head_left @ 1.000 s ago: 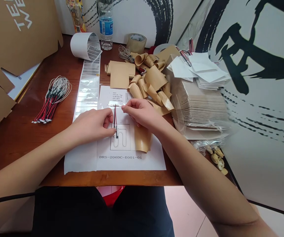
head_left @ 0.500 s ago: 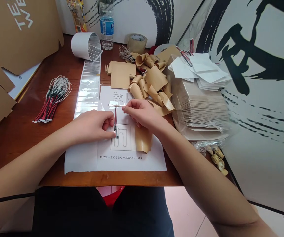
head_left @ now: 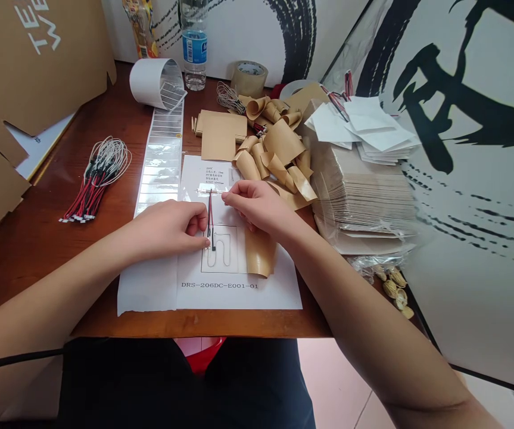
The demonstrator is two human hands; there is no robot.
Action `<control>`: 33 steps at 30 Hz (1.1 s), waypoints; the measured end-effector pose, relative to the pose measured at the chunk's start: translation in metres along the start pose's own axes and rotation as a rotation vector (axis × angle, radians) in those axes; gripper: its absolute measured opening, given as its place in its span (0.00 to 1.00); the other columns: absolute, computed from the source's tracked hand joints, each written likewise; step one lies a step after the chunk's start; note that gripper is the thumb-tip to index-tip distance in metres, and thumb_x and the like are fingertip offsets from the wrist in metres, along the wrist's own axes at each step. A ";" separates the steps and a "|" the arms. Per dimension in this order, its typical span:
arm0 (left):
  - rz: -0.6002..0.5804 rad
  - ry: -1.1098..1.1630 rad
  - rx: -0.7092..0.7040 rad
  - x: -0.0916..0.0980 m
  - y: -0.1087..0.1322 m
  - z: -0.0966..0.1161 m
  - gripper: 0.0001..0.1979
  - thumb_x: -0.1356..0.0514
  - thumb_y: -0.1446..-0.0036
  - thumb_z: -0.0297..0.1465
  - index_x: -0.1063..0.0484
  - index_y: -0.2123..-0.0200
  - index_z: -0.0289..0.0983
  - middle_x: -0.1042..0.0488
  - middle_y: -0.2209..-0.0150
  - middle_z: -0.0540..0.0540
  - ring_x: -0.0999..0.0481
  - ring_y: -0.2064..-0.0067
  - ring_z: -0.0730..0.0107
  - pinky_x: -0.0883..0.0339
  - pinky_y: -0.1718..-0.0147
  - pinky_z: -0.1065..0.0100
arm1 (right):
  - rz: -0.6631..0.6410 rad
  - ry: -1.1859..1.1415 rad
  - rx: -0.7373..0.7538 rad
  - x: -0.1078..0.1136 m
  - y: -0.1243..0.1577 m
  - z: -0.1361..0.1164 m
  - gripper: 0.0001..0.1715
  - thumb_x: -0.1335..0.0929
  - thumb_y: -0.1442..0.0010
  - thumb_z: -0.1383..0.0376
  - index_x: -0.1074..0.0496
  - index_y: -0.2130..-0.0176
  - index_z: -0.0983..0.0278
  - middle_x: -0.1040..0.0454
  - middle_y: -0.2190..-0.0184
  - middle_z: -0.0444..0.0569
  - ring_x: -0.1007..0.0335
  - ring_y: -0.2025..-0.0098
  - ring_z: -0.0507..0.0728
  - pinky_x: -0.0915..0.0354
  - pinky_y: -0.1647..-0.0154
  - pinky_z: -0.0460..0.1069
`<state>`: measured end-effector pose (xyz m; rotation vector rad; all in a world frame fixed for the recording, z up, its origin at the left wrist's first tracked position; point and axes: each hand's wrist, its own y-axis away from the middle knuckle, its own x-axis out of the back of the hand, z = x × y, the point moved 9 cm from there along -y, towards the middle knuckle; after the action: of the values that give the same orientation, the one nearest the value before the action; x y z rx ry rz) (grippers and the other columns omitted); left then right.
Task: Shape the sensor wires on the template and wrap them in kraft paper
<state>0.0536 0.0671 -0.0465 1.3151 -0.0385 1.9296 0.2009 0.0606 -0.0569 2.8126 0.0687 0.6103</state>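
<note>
My left hand (head_left: 174,227) rests on the printed sheet (head_left: 239,296), its fingers curled and its thumb tip touching the wire lead (head_left: 211,214). Thin red and black strands of this lead run down the sheet, over a printed drawing of a looped line. Close by on the right, my right hand (head_left: 254,205) has thumb and index finger pinched together; what lies between them is too small to make out. Under its palm a curled brown paper piece (head_left: 260,256) lies on the sheet.
A bundle of wire leads (head_left: 96,179) lies left of a strip of silver labels (head_left: 161,143). Behind my hands are curled brown papers (head_left: 283,146), a tape roll (head_left: 248,78) and a water bottle (head_left: 194,47). Stacked cards (head_left: 368,190) stand right; a cardboard box (head_left: 37,89) stands left.
</note>
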 end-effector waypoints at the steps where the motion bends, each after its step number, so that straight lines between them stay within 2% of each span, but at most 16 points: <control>1: -0.002 0.001 -0.003 0.000 0.000 0.000 0.11 0.38 0.49 0.42 0.32 0.67 0.42 0.24 0.69 0.52 0.27 0.69 0.66 0.42 0.71 0.65 | -0.002 0.002 -0.001 0.000 0.000 0.000 0.17 0.31 0.36 0.57 0.35 0.72 0.60 0.39 0.81 0.39 0.46 0.80 0.48 0.50 0.78 0.47; 15: -0.009 -0.004 0.005 -0.002 0.001 0.000 0.08 0.39 0.50 0.38 0.31 0.67 0.43 0.25 0.70 0.54 0.27 0.69 0.68 0.40 0.71 0.65 | -0.006 0.019 0.011 -0.001 -0.001 0.000 0.17 0.31 0.35 0.58 0.35 0.72 0.61 0.40 0.82 0.37 0.47 0.80 0.48 0.49 0.77 0.47; 33: -0.018 0.007 0.001 -0.002 0.001 0.000 0.08 0.38 0.50 0.38 0.30 0.67 0.42 0.25 0.70 0.53 0.28 0.70 0.68 0.41 0.71 0.65 | -0.007 0.014 0.021 -0.001 -0.002 0.001 0.16 0.30 0.36 0.58 0.35 0.72 0.61 0.40 0.82 0.37 0.46 0.80 0.48 0.49 0.77 0.47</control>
<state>0.0532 0.0652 -0.0480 1.3057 -0.0222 1.9194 0.2002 0.0621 -0.0584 2.8273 0.0875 0.6317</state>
